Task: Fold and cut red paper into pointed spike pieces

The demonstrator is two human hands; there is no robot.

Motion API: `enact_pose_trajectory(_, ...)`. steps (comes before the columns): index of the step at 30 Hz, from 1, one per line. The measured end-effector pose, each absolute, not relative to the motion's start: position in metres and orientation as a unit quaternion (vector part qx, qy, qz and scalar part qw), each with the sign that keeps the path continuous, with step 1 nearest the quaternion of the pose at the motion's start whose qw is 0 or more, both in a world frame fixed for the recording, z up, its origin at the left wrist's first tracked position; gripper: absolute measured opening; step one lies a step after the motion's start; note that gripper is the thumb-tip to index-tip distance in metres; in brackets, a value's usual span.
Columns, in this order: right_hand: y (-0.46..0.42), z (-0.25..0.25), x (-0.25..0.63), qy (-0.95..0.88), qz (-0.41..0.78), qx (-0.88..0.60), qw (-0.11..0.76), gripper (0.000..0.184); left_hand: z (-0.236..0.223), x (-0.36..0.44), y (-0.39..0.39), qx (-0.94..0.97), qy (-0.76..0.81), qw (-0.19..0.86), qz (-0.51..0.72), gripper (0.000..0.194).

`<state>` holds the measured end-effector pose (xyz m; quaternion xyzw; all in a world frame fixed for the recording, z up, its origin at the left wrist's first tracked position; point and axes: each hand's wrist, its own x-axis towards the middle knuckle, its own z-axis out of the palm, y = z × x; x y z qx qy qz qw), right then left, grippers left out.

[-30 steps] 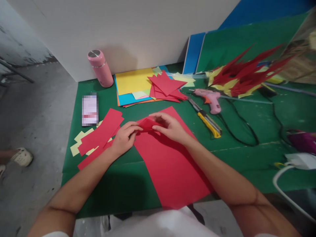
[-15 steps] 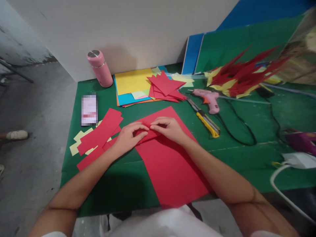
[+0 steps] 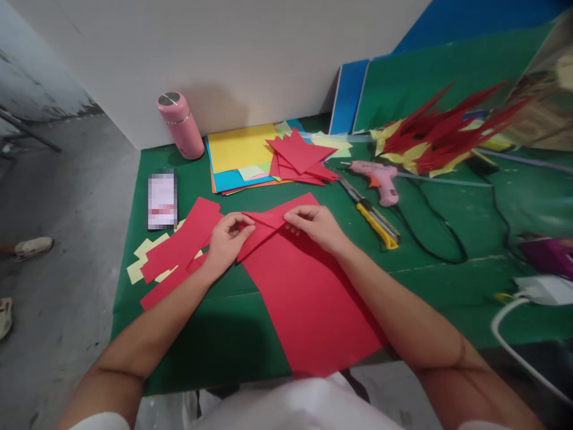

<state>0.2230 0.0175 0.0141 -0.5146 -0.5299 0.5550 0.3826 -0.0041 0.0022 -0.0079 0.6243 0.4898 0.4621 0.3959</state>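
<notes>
A partly folded piece of red paper [image 3: 264, 230] is stretched between my two hands, above a large red sheet [image 3: 317, 304] on the green table. My left hand [image 3: 229, 239] pinches its left side between thumb and fingers. At its right corner, my right hand [image 3: 316, 227] grips it with thumb and forefinger. Left of my hands lie red paper strips [image 3: 179, 242] over pale yellow paper pieces [image 3: 136, 272]. Pointed red paper cut-outs [image 3: 302, 152] are piled just beyond the large sheet.
A yellow utility knife [image 3: 376, 224] and a pink glue gun [image 3: 380, 179] with a black cord lie right. A pink bottle [image 3: 181, 128], a phone [image 3: 162, 200] and coloured sheets [image 3: 242, 149] stand or lie behind. Red-yellow paper flames [image 3: 443, 137] rise back right. Someone's shoe [image 3: 33, 246] shows left.
My hands have moved apart, the left one leftward and the right one rightward. More of the folded red paper now shows between them.
</notes>
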Motion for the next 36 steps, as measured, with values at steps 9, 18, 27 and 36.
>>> enact_pose_trajectory(9, 0.015, 0.015, 0.221, -0.548, 0.51, -0.521, 0.41, 0.046, -0.008, -0.003, 0.0, 0.646, 0.451, 0.428, 0.443, 0.021)
enact_pose_trajectory(18, 0.011, 0.017, 0.216, -0.52, 0.564, -0.488, 0.416, 0.051, 0.003, -0.001, -0.005, 0.599, 0.491, 0.443, 0.451, 0.023)
enact_pose_trajectory(27, 0.004, 0.02, 0.208, -0.557, 0.559, -0.486, 0.376, 0.052, 0.003, 0.005, -0.01, 0.626, 0.453, 0.421, 0.476, 0.027)
enact_pose_trajectory(36, 0.0, 0.022, 0.202, -0.579, 0.593, -0.431, 0.357, 0.055, -0.003, 0.006, -0.006, 0.572, 0.397, 0.51, 0.505, 0.046)
